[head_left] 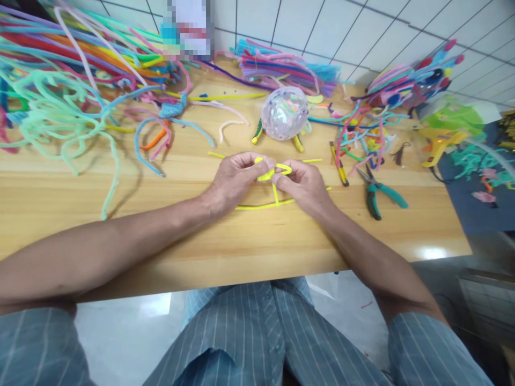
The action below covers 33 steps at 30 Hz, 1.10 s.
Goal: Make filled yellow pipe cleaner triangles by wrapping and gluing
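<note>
Between my two hands, above the middle of the wooden table [181,257], is a bent yellow pipe cleaner [283,169] with a loop on its right side. My left hand [241,177] pinches the bunched left part of it. My right hand [303,185] is closed on it near the loop, thumb and fingers together. A yellow stem hangs below and meets a long yellow pipe cleaner [261,206] lying crosswise. More yellow ends stick out to both sides behind my hands. My fingers hide part of the twisted middle.
Behind my hands stands a clear round container [285,113] of small bits. Pliers [378,193] and a yellow cutter [339,165] lie to the right, near a yellow glue gun [440,145]. Pale green pipe cleaners [60,107] sprawl at left; bundles [285,67] line the tiled wall.
</note>
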Each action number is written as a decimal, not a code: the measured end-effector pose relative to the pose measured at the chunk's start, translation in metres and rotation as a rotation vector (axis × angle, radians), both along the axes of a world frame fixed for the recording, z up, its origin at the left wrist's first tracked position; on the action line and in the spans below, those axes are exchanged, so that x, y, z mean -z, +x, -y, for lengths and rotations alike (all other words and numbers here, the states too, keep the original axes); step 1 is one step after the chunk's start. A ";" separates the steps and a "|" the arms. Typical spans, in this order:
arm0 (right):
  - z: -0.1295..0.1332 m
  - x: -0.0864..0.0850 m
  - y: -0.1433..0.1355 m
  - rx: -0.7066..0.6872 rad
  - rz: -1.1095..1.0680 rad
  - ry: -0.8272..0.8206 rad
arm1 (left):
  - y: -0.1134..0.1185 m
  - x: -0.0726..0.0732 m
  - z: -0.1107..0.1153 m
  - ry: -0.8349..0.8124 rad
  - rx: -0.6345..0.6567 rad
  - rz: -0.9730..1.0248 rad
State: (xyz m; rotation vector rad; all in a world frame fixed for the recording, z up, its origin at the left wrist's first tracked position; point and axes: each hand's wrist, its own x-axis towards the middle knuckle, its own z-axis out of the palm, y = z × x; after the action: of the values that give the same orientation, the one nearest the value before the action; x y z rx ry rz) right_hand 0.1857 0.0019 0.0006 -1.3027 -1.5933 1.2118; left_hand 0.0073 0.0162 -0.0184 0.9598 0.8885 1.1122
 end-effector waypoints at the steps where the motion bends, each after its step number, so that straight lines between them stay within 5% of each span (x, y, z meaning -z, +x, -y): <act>1: 0.000 0.000 0.000 0.003 -0.001 -0.001 | 0.000 0.001 0.000 0.006 0.004 0.003; 12: -0.002 0.000 -0.003 0.027 0.014 -0.062 | 0.003 -0.002 -0.001 -0.052 0.055 0.104; 19: -0.001 -0.003 -0.002 0.023 0.023 -0.035 | 0.000 -0.003 -0.001 0.019 0.049 -0.070; 33: -0.002 -0.001 0.000 0.011 0.001 -0.074 | 0.001 -0.002 -0.002 -0.013 0.085 -0.018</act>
State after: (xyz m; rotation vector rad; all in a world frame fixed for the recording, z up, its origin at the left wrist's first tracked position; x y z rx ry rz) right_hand 0.1858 0.0043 0.0016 -1.3567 -1.5531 1.2744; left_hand 0.0082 0.0179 -0.0162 0.9893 0.8607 1.0253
